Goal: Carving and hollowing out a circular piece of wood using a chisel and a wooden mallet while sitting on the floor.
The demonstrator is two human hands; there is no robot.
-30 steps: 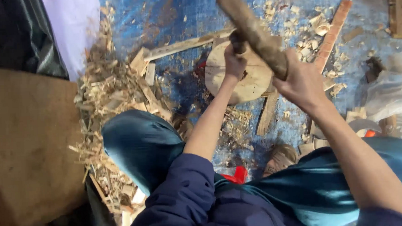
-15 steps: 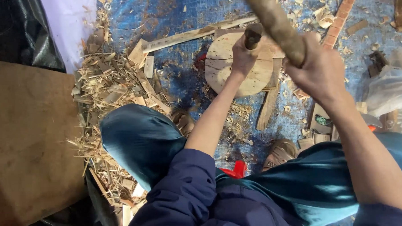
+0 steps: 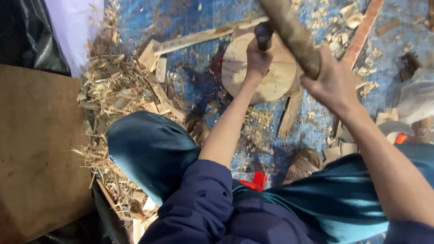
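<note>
The left hand (image 3: pixel 257 63) pinches a dark short tool (image 3: pixel 263 34) over the round wooden disc (image 3: pixel 278 79), while the right hand (image 3: pixel 332 82) squeezes a thick brown wooden stick (image 3: pixel 288 28) just above.

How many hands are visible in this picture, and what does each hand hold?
2. The left hand grips a dark handle over the round wooden block. The right hand grips a thick wooden club, raised above the block. No other hands show.

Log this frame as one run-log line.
left hand: grips dark tool on round wooden block | right hand: holds wooden club raised
</note>
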